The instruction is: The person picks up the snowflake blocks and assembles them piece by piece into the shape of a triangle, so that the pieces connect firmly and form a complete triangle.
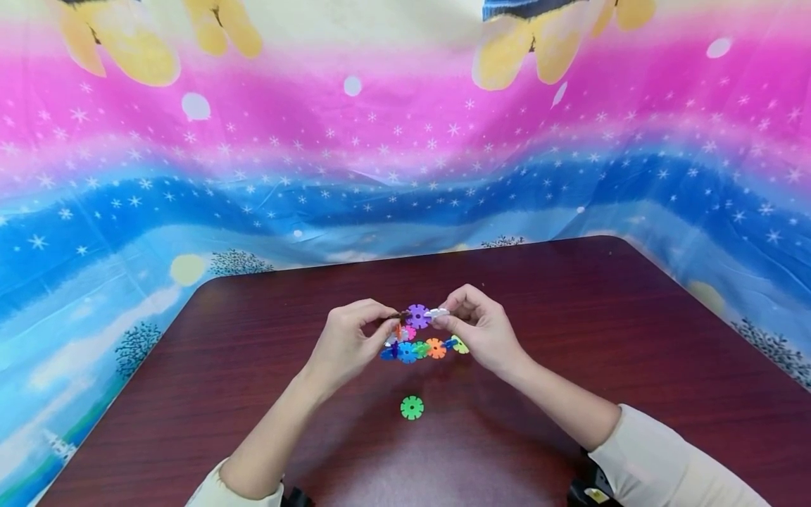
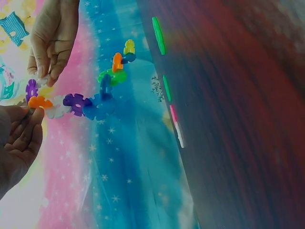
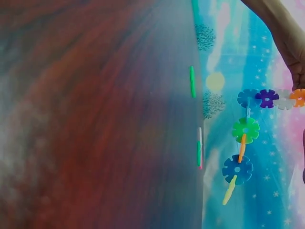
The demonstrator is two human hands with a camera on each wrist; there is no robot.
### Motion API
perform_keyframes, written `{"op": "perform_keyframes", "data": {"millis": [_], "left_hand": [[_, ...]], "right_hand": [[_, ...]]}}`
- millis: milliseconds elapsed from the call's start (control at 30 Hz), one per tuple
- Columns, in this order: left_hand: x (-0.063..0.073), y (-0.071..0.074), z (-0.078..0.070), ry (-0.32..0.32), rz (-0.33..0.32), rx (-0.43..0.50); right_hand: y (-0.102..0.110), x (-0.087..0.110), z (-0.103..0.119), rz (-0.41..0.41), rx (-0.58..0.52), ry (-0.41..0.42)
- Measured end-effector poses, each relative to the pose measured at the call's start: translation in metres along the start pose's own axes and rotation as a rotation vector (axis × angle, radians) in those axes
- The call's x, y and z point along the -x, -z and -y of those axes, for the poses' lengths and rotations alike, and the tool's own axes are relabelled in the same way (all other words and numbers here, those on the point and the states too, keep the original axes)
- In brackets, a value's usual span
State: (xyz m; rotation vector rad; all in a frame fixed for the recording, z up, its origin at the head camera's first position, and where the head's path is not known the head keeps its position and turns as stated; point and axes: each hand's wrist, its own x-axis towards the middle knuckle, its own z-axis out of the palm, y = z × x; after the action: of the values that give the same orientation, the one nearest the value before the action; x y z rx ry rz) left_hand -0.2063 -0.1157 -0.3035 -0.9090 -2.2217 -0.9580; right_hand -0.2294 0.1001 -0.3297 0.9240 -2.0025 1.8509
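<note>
Between the hands hangs a chain of notched plastic discs in several colours, with a blue disc [image 1: 407,353] and an orange disc [image 1: 435,348] in its lower run. My left hand [image 1: 348,341] pinches a dark brown disc beside a purple disc [image 1: 417,316] at the chain's upper end. On the other side of that purple disc, the thumb and fingers of my right hand [image 1: 484,327] pinch a white disc [image 1: 436,313]. Seen from the right wrist, the chain drops from the orange disc [image 3: 299,98] down to a yellow disc [image 3: 229,190] at its free end.
A loose green disc [image 1: 412,408] lies on the dark red wooden table [image 1: 538,436], nearer than the chain. Another green disc [image 2: 167,88] and a pink disc [image 2: 173,113] lie flat there too. A printed cloth [image 1: 393,141] hangs around the table's back and sides.
</note>
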Motion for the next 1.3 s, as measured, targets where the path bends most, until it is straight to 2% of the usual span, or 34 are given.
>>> {"op": "perform_keyframes", "data": {"millis": [333, 533, 633, 933, 1133, 1300], "left_hand": [[-0.005, 0.003, -0.002, 0.018, 0.012, -0.003], [-0.008, -0.004, -0.006, 0.007, 0.081, 0.081], [-0.008, -0.008, -0.007, -0.010, 0.088, 0.096], [-0.007, -0.011, -0.007, -0.059, 0.059, 0.079], [-0.007, -0.002, -0.003, -0.076, 0.014, 0.013], [-0.007, 0.015, 0.001, -0.072, -0.076, -0.067]], "right_hand": [[-0.003, -0.003, 0.006, 0.057, 0.003, -0.001], [-0.009, -0.001, 0.008, 0.098, -0.025, -0.032], [-0.011, 0.001, 0.007, 0.105, -0.017, -0.039], [-0.012, 0.001, 0.007, 0.121, -0.037, -0.062], [-0.007, -0.009, 0.003, 0.116, 0.077, -0.075], [0.000, -0.020, -0.011, 0.136, 0.188, -0.160]]}}
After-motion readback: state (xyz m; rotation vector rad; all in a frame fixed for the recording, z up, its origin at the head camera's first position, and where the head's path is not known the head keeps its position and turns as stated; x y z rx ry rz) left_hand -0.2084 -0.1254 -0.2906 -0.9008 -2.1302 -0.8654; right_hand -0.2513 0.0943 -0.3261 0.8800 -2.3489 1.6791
